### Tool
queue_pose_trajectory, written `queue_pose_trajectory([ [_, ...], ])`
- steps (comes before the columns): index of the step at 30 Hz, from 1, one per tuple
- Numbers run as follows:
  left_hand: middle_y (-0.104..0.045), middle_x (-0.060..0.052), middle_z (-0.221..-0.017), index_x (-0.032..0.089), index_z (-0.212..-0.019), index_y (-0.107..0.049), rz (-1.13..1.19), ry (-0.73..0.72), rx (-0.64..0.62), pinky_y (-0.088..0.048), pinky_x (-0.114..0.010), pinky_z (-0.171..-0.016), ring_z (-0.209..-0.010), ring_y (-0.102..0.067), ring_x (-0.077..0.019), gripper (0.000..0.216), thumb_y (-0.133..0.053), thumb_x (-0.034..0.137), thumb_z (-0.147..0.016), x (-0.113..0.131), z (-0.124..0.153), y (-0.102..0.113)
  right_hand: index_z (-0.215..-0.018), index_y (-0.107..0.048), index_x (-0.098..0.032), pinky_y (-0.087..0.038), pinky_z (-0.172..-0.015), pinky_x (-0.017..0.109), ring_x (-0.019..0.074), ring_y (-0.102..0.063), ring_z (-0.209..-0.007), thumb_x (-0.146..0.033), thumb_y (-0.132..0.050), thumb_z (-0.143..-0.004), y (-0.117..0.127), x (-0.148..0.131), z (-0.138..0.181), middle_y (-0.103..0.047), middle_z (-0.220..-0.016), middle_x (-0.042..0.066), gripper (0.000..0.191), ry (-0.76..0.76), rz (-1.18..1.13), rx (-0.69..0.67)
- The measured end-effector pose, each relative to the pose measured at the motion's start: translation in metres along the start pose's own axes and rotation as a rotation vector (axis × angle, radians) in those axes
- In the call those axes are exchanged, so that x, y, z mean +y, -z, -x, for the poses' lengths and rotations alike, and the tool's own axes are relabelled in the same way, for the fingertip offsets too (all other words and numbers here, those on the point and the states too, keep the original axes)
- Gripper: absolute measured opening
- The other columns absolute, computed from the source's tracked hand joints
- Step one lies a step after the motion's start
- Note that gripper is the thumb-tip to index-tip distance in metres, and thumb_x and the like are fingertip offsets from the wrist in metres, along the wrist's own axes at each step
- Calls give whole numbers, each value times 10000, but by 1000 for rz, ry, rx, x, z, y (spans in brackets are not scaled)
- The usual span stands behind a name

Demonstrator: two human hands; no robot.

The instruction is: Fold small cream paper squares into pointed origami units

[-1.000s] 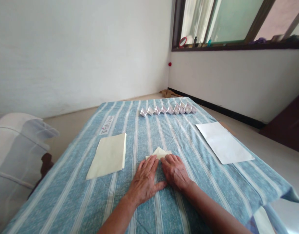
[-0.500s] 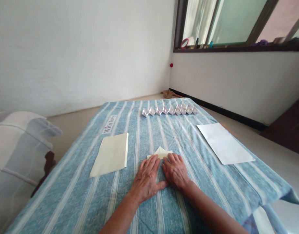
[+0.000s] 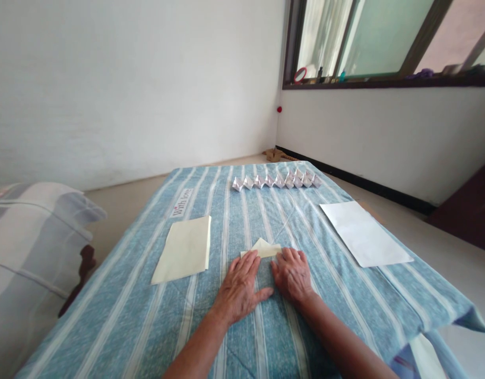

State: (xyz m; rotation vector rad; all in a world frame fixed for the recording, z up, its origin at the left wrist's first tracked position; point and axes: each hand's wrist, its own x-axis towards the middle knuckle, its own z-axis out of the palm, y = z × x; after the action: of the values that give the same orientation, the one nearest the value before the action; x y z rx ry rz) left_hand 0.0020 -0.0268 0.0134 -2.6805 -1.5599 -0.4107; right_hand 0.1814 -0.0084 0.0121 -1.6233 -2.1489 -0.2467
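Observation:
A small piece of pale yellow folded paper [image 3: 268,249], with a peaked top and a straight band along its lower edge, lies flat on the striped blue tablecloth [image 3: 210,337]. My left hand [image 3: 242,287] rests flat, fingers stretched over the paper's left end and thumb out to the side. At the right end, my right hand [image 3: 293,275] lies with its fingertips on the paper's lower edge, fingers slightly bent and not gripping. The fingers hide part of that edge.
To the left lies a stack of pale yellow sheets [image 3: 182,249]. On the right is a white sheet [image 3: 364,233]. Several folded silvery paper shapes [image 3: 269,181] stand in a row near the far edge. A bed with checked cloth [image 3: 32,237] borders the table's left side.
My right hand has slid a little to the right along the paper, widening the space between my hands. The left hand stays nearly in place. The view has shifted slightly.

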Motion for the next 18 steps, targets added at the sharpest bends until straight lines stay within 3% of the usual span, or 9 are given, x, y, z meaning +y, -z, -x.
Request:
queue_pose_trajectory([
  [11,-422,-173,-1501,143,-1401,-437,34,13,-6,-289,-513,-1134,-1407,-348,-303,688,-523,587,-882,0,1,-1,-851,-643,-189,-391,-845,439,275,-575,-888,-285,-501,-946,1,10,4,-641,-870,108,196,-91,9,43],
  [14,-422,-176,-1500,134,-1396,-444,45,24,-21,-282,-523,-1141,-1415,-334,-308,684,-547,566,-875,1,1,2,-1002,-643,-172,-392,-929,448,277,-579,-1011,-207,-481,-944,-1,6,4,-658,-1030,128,176,-12,-117,65],
  [18,-420,-173,-1502,119,-1431,-400,68,44,-51,-274,-521,-1153,-1420,-327,-301,701,-564,515,-876,5,0,6,-1227,-577,-205,-389,-1034,359,211,-532,-1205,-179,-475,-943,-3,-8,1,-598,-1304,81,303,158,-247,27],
])
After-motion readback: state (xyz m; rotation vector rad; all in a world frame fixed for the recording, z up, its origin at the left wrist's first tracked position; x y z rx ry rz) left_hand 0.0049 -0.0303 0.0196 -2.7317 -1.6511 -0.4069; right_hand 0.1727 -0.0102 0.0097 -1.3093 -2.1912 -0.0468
